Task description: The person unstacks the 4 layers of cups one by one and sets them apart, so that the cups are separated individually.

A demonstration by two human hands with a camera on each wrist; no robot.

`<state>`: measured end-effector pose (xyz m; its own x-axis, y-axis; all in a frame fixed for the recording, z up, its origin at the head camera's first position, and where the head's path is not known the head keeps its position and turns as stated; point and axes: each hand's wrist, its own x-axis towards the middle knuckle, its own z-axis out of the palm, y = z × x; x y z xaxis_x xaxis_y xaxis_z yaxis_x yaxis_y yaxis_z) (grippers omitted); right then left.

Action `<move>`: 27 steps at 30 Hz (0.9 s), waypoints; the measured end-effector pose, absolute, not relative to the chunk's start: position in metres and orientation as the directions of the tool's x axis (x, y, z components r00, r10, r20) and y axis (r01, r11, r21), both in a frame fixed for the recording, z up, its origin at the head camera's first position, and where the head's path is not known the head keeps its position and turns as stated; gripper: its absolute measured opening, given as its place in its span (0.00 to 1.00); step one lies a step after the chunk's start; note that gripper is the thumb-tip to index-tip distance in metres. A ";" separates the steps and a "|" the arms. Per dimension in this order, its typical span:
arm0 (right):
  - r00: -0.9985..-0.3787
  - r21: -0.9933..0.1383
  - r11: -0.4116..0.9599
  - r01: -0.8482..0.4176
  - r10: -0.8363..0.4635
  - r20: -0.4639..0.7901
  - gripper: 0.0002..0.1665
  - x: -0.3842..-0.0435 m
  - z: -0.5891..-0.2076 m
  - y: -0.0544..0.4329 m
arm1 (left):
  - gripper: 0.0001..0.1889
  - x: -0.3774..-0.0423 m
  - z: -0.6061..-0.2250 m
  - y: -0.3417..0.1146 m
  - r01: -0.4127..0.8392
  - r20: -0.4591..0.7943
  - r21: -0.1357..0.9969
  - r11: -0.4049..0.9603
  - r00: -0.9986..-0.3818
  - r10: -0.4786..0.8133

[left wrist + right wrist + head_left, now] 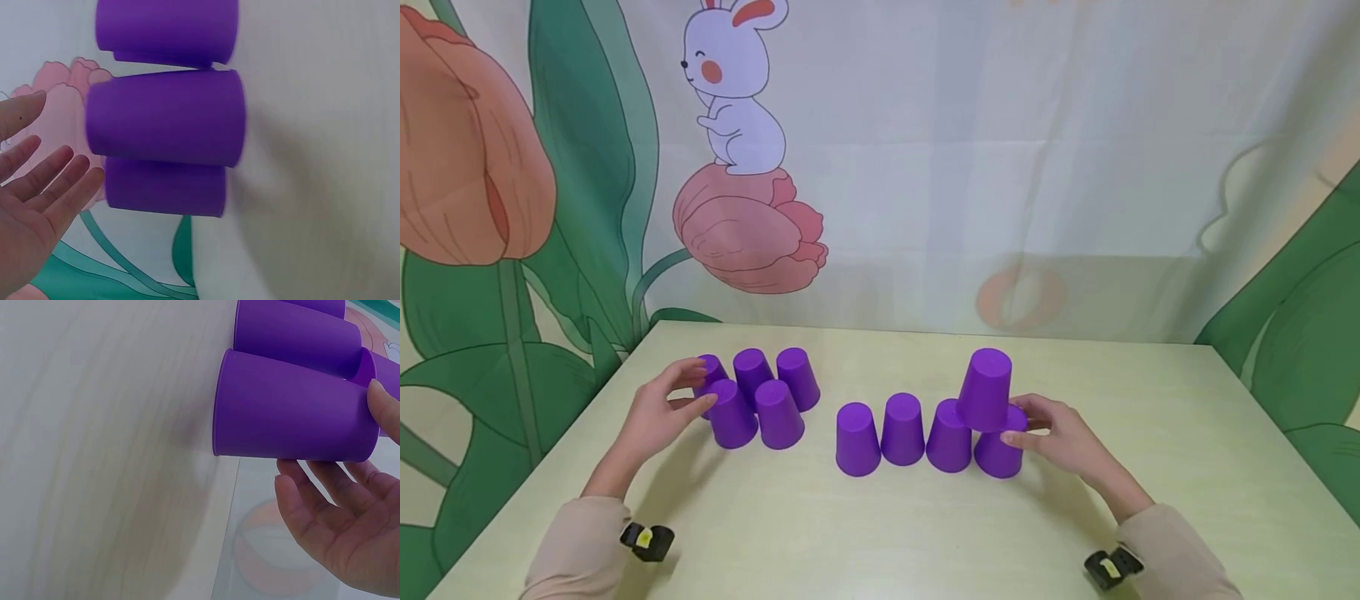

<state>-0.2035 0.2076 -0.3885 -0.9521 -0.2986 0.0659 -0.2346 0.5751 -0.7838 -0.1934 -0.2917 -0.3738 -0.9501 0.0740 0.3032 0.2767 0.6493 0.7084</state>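
Note:
Upside-down purple cups stand in two groups. My right hand [1060, 433] is at the right-end purple cup [1000, 457], thumb in front and fingers behind its upper part. In the right wrist view, the thumb [384, 409] laps over that cup's narrow end and the fingertips lie along its side. An upper purple cup [987, 390] straddles this cup and its neighbour [950, 437]. On the left, my left hand [658, 412] stands with spread, relaxed fingers beside the front-left cup [732, 417]. It partly hides a back cup [709, 371].
Two more cups, one at the row's left end [857, 442] and one beside it [902, 431], continue the right row. The left group also has a front cup [779, 417] and two back cups. A patterned curtain [925, 167] hangs behind the pale table [865, 533].

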 end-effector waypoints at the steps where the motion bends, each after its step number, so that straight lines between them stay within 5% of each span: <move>1: -0.952 -0.784 0.575 -0.233 -0.298 0.065 0.29 -0.204 -0.388 0.208 | 0.27 -0.193 -0.371 -0.290 0.283 0.313 0.702 0.653 -0.947 0.073; 27: -0.944 -0.787 0.559 -0.262 -0.316 0.090 0.28 -0.204 -0.390 0.209 | 0.27 -0.200 -0.329 -0.193 0.529 0.431 0.679 0.509 -0.849 0.307</move>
<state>-0.2042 0.2090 -0.3902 -0.9444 -0.3162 0.0900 -0.2621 0.5590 -0.7866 -0.1997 -0.1926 -0.3286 -0.8486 0.3067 0.4311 0.5289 0.5092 0.6789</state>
